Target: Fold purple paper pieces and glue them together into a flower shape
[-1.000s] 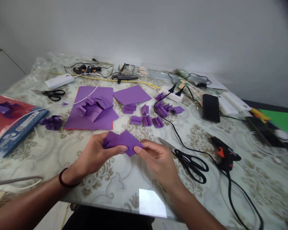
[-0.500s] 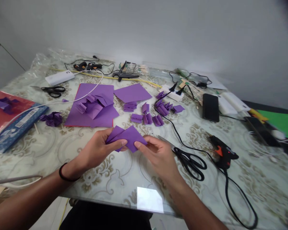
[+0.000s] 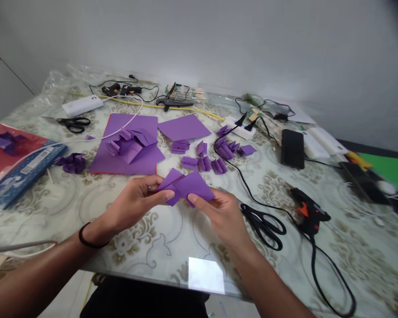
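Left of the large black scissors (image 3: 263, 225), the left hand (image 3: 135, 198) and right hand (image 3: 223, 214) were close together, each pinching the folded purple paper (image 3: 194, 185) between thumb and fingers above the table (image 3: 172, 238).

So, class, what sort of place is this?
Probably a craft table in a home or small workroom: folded purple paper in two hands, a glue gun and black-handled scissors on the patterned tabletop.
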`<state>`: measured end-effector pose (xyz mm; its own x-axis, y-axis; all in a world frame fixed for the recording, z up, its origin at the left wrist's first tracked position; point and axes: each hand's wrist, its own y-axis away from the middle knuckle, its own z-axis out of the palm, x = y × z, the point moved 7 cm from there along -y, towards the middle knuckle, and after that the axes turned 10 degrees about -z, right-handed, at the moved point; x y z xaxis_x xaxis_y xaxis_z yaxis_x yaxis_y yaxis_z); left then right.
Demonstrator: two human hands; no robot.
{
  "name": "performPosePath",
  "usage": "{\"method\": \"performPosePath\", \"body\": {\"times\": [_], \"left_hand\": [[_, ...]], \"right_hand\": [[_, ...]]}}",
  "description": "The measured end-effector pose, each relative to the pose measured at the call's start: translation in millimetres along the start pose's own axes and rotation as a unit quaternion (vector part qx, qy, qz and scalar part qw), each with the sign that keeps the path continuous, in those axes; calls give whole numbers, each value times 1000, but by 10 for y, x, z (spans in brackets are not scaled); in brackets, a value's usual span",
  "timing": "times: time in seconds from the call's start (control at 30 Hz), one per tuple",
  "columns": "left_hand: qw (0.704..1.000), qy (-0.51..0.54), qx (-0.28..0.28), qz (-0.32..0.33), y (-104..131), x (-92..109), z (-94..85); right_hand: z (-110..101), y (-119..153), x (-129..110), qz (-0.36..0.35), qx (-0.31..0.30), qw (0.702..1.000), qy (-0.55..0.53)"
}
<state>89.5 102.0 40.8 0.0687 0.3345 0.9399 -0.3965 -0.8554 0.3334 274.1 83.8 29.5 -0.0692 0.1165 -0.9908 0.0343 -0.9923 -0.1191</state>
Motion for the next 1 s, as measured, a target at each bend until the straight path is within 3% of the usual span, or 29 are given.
{"method": "performPosePath", "body": {"times": [0.13,0.3,0.5,0.73,1.0], "left_hand": [[999,-36,18,-15,10,-10,-6],[990,-88,92,65,58,71,-82],[992,-83,69,63,71,49,-48],[986,-135,71,73,55,78,-47],[987,-151,52,31,32,-24,-34]], "right_hand": [[19,19,-33,-21,-38,998,43],[60,24,-122,-74,-63,990,100],[63,27,-148,-72,-43,992,95],[38,35,-18,21,-53,998,28],[56,39,83,74,-71,994,36]]}}
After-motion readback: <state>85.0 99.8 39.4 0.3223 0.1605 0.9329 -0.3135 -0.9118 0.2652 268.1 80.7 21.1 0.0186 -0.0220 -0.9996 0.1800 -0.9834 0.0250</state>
